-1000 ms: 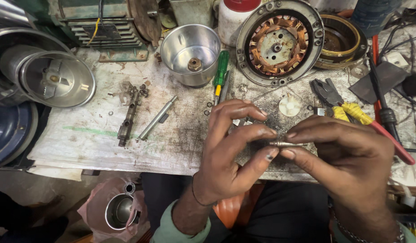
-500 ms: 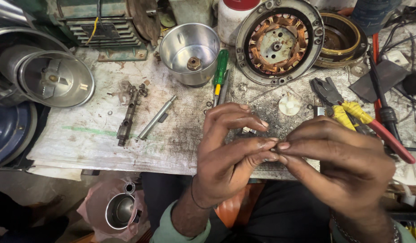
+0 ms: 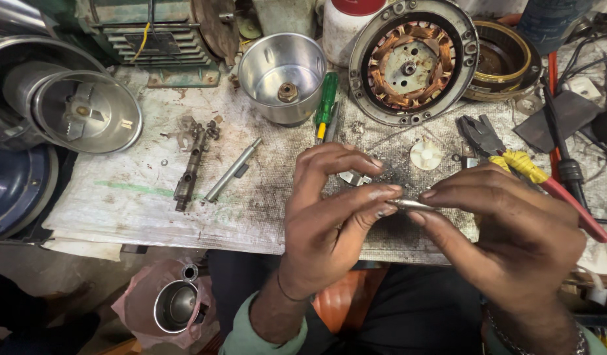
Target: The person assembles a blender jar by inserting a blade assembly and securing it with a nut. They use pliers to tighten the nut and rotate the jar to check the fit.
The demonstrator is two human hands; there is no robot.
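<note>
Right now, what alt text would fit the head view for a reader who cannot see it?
Two bare hands, left hand and right hand, pinch a small metal shaft between their fingertips above a grimy workbench. Behind them lie a motor stator, a steel cup, a green screwdriver and yellow-handled pliers.

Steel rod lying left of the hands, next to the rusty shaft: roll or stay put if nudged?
The steel rod looks round and smooth, so a sideways nudge would probably roll it. A small block partway along it may stop it. The gritty, stained bench cover likely adds drag. It looks rigid and solid, probably heavy for its size.
</note>
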